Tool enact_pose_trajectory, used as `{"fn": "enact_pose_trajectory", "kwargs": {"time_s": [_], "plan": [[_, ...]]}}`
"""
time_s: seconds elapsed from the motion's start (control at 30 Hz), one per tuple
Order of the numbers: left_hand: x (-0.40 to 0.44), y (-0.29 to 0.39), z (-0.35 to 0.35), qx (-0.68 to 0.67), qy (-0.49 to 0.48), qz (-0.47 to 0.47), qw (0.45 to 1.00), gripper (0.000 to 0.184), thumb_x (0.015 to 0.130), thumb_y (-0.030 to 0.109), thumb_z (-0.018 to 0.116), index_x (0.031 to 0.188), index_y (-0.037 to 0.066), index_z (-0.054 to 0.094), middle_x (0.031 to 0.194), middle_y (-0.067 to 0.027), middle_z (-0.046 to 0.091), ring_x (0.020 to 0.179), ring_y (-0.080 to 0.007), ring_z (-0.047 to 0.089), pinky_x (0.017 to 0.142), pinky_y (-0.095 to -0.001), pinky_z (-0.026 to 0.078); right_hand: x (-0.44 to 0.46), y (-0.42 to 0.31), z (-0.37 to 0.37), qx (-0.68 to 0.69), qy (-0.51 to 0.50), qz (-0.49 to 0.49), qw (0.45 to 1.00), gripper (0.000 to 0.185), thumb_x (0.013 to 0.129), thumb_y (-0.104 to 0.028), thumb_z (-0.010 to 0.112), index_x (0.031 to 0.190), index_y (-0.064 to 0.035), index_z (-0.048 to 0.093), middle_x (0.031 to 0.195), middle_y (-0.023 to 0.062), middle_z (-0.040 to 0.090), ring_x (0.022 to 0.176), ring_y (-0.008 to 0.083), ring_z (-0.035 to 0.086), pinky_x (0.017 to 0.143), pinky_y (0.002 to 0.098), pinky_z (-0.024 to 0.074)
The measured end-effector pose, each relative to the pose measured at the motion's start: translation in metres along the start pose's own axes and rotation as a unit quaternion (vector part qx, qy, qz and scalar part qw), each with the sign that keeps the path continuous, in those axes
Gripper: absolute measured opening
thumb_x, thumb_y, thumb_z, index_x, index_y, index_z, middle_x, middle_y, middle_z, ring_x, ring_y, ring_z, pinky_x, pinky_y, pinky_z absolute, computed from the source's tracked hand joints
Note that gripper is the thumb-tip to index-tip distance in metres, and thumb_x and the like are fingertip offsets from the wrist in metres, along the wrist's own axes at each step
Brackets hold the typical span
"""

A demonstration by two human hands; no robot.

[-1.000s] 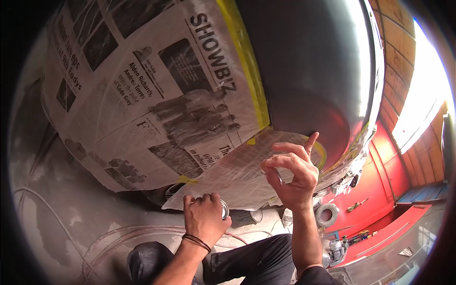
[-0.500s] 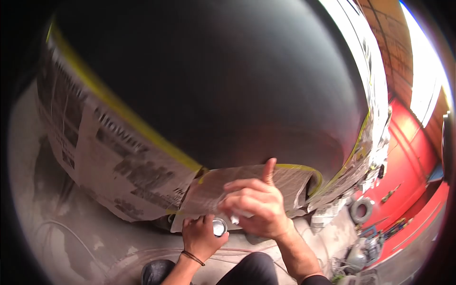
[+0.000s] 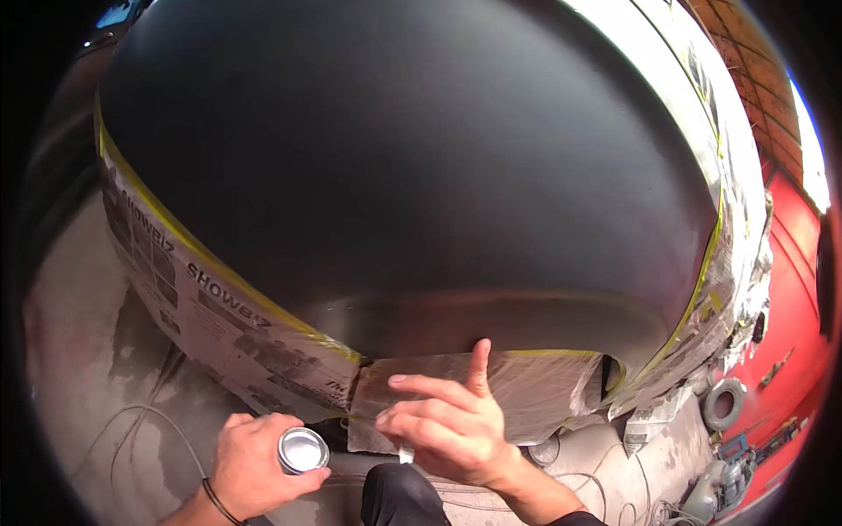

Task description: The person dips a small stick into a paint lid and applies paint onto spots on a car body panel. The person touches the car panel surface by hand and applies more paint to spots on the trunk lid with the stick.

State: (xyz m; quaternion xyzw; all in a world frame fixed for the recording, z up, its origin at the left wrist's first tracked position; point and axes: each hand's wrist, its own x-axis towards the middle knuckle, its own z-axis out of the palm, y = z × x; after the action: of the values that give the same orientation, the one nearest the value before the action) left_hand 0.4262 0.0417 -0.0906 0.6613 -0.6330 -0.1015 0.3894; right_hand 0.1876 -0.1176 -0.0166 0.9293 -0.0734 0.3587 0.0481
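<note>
My left hand (image 3: 254, 465) is closed around a small round metal tin (image 3: 303, 450), tilted so its open top and pale contents face me. My right hand (image 3: 456, 430) is raised in front of the vehicle, thumb up and index finger extended. The other fingers curl over a small white thing (image 3: 406, 454), mostly hidden behind them. Beyond both hands stretches a large dark, smooth body panel (image 3: 421, 175). Yellow masking tape (image 3: 219, 272) edges it, and newspaper (image 3: 237, 324) covers the surfaces around it.
A bent knee (image 3: 399, 495) in dark trousers is below my hands. Cables (image 3: 140, 408) lie across the concrete floor. To the right are a small tyre (image 3: 723, 403), a grey machine (image 3: 715, 486) and a red panel (image 3: 794, 289).
My view has shifted back, showing more of the panel. The left hand with its tin has moved left and lower in view. My right hand sits slightly lower and further left, its index finger straighter.
</note>
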Motion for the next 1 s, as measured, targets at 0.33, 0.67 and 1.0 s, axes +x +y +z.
{"fn": "enact_pose_trajectory", "kwargs": {"time_s": [0.33, 0.67, 1.0], "plan": [[0.005, -0.131, -0.031, -0.085, -0.068, 0.122, 0.986, 0.061, 0.061, 0.041, 0.100, 0.104, 0.004, 0.077, 0.092, -0.0106, 0.081, 0.079, -0.0331, 0.075, 0.090, -0.0456, 0.051, 0.027, -0.034, 0.013, -0.051, -0.036, 0.162, 0.985, 0.024, 0.079, -0.002, 0.092, 0.096, -0.0178, 0.085, 0.088, -0.0068, 0.084, 0.111, 0.0187, 0.082, 0.142, 0.0543, -0.0039], [0.005, -0.222, -0.039, -0.134, -0.115, 0.169, 0.970, 0.061, 0.060, 0.039, 0.100, 0.103, 0.004, 0.076, 0.090, -0.0107, 0.080, 0.076, -0.0329, 0.074, 0.090, -0.0468, 0.051, 0.040, -0.053, 0.011, 0.022, -0.040, 0.315, 0.948, 0.012, 0.088, -0.007, 0.089, 0.098, -0.0129, 0.086, 0.090, -0.0013, 0.086, 0.115, 0.0197, 0.081, 0.140, 0.0480, -0.0099], [0.011, -0.196, -0.065, -0.147, -0.154, 0.200, 0.956, 0.058, 0.065, 0.039, 0.100, 0.108, 0.007, 0.077, 0.091, -0.0098, 0.080, 0.080, -0.0312, 0.077, 0.089, -0.0445, 0.053, 0.051, -0.061, 0.015, -0.010, -0.045, 0.340, 0.939, 0.010, 0.088, -0.011, 0.089, 0.098, -0.0143, 0.088, 0.097, 0.0004, 0.086, 0.112, 0.0173, 0.082, 0.140, 0.0503, -0.0128]]}}
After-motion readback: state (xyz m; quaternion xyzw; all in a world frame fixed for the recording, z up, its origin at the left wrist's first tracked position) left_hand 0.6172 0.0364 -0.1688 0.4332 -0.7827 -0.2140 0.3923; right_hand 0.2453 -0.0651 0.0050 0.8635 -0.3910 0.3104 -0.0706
